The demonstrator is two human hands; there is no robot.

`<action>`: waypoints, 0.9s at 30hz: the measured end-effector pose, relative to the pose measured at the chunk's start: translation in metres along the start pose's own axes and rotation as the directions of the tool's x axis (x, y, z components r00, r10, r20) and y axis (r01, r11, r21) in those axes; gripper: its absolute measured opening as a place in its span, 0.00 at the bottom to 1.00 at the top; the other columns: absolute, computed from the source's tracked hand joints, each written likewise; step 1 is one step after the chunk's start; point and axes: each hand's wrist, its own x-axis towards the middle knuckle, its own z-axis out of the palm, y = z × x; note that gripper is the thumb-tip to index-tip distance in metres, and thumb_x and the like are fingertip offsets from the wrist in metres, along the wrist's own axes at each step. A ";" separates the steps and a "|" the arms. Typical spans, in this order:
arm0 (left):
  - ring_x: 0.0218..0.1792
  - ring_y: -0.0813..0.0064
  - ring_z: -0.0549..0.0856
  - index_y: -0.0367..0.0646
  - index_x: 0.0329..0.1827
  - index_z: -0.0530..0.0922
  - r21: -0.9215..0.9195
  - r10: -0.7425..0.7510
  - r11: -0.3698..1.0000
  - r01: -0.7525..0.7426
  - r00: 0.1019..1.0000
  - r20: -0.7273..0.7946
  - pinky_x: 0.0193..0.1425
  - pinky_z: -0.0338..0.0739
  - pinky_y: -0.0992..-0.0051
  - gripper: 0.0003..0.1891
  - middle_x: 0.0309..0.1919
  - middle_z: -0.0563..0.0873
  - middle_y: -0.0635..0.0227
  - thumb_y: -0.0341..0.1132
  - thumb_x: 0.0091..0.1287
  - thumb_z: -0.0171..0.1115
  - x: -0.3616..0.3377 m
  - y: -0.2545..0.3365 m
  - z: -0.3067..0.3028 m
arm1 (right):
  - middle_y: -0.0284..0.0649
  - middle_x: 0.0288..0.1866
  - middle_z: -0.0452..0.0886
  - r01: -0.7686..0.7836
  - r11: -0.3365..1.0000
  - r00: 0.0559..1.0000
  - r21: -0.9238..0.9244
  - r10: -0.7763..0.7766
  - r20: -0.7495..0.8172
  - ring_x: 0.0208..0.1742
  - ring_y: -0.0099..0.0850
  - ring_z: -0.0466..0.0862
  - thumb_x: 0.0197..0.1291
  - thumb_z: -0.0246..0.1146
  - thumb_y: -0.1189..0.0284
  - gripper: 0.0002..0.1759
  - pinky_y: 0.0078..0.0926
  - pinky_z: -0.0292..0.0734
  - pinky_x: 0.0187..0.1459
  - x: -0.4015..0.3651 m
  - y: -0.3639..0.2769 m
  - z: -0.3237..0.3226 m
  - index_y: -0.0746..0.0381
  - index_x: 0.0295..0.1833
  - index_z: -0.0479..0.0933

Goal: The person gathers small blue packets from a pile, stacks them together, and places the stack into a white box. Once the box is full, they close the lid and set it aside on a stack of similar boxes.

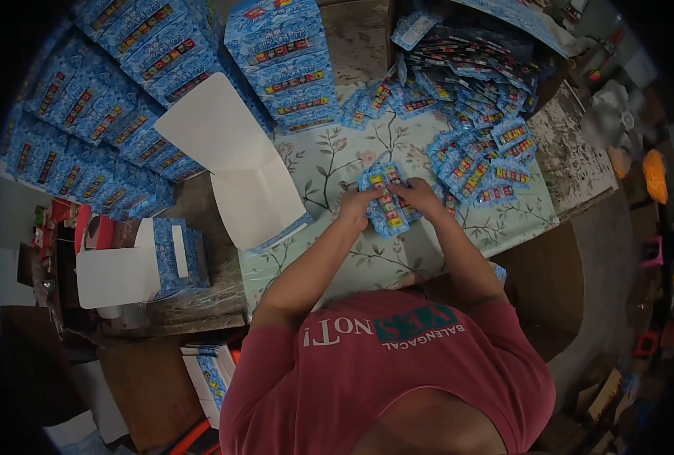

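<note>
Several flat blue packets, each with a row of small coloured pictures, are held as a loose, slightly fanned bunch just above the flowered tablecloth. My left hand grips their left side, the thumb lying across the top one. On the other side my right hand is closed on the same bunch, its thumb near the middle. The fingers underneath are hidden. Beside my right hand spreads a heap of similar packets. Left of my hands lies an open box, its white lid and inner flap raised.
Stacks of blue printed boxes stand at the back left. A carton overflowing with packets sits at the back right. Another open box rests on the worn wooden surface at left. A fan stands far right.
</note>
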 end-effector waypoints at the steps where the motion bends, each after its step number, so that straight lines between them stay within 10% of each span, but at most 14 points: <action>1: 0.37 0.71 0.84 0.36 0.46 0.77 0.032 -0.023 0.999 0.021 0.999 0.036 0.44 0.79 0.68 0.14 0.40 0.84 0.63 0.27 0.58 0.67 -0.004 -0.001 -0.001 | 0.45 0.30 0.81 0.031 0.993 0.999 0.111 -0.032 0.011 0.28 0.29 0.79 0.58 0.62 0.49 0.30 0.29 0.75 0.33 -0.003 0.001 0.006 0.72 0.41 0.77; 8: 0.35 0.76 0.83 0.38 0.47 0.77 0.548 0.203 0.821 -0.160 0.979 -0.020 0.41 0.79 0.72 0.17 0.37 0.84 0.67 0.34 0.56 0.71 -0.027 0.041 -0.004 | 0.40 0.25 0.80 0.209 0.967 0.959 0.144 -0.232 0.165 0.28 0.32 0.81 0.66 0.55 0.56 0.21 0.30 0.74 0.33 0.010 -0.023 -0.001 0.65 0.38 0.78; 9: 0.31 0.71 0.85 0.40 0.45 0.78 0.817 0.373 0.517 -0.256 0.926 0.054 0.37 0.79 0.69 0.17 0.32 0.86 0.64 0.36 0.54 0.71 -0.012 0.042 -0.021 | 0.37 0.25 0.80 0.325 0.943 0.932 0.072 -0.333 0.144 0.28 0.29 0.80 0.66 0.56 0.58 0.18 0.28 0.74 0.32 0.029 -0.030 -0.011 0.64 0.39 0.78; 10: 0.31 0.71 0.85 0.40 0.45 0.78 0.818 0.384 0.511 -0.264 0.922 0.058 0.37 0.79 0.69 0.17 0.32 0.86 0.64 0.36 0.54 0.71 -0.024 0.060 -0.002 | 0.41 0.28 0.82 0.420 0.861 0.890 -0.286 -0.452 -0.054 0.34 0.35 0.82 0.63 0.59 0.61 0.15 0.30 0.76 0.35 0.047 -0.048 -0.026 0.62 0.42 0.79; 12: 0.32 0.60 0.86 0.45 0.46 0.77 0.923 0.425 -0.259 -0.286 0.824 0.375 0.35 0.79 0.62 0.18 0.31 0.86 0.59 0.39 0.54 0.68 -0.052 0.083 0.029 | 0.43 0.40 0.82 0.466 0.745 0.732 -0.477 -0.628 -0.266 0.47 0.41 0.80 0.59 0.62 0.62 0.14 0.38 0.75 0.45 0.091 -0.074 -0.047 0.59 0.45 0.80; 14: 0.35 0.53 0.84 0.48 0.47 0.77 0.853 0.187 -0.412 -0.321 0.886 0.424 0.35 0.78 0.56 0.18 0.31 0.85 0.57 0.42 0.55 0.65 -0.048 0.075 0.033 | 0.42 0.47 0.80 0.430 0.612 0.697 -0.664 -0.692 -0.187 0.53 0.42 0.76 0.57 0.63 0.61 0.16 0.43 0.71 0.51 0.138 -0.099 -0.063 0.57 0.48 0.80; 18: 0.34 0.54 0.84 0.46 0.50 0.75 0.821 0.137 -0.451 -0.351 0.882 0.452 0.36 0.78 0.55 0.20 0.31 0.84 0.58 0.42 0.56 0.64 -0.038 0.039 0.010 | 0.39 0.56 0.78 0.385 0.261 0.780 -0.885 -0.605 0.160 0.63 0.47 0.68 0.54 0.61 0.54 0.22 0.57 0.55 0.63 0.226 -0.141 -0.071 0.53 0.51 0.80; 27: 0.36 0.54 0.84 0.45 0.51 0.75 0.912 0.093 -0.298 -0.280 0.943 0.320 0.41 0.79 0.57 0.21 0.37 0.85 0.56 0.37 0.52 0.64 -0.057 0.061 -0.024 | 0.42 0.58 0.77 0.291 0.477 0.956 -0.830 -0.105 0.275 0.59 0.48 0.74 0.56 0.55 0.43 0.34 0.56 0.64 0.58 0.259 -0.132 -0.059 0.51 0.63 0.72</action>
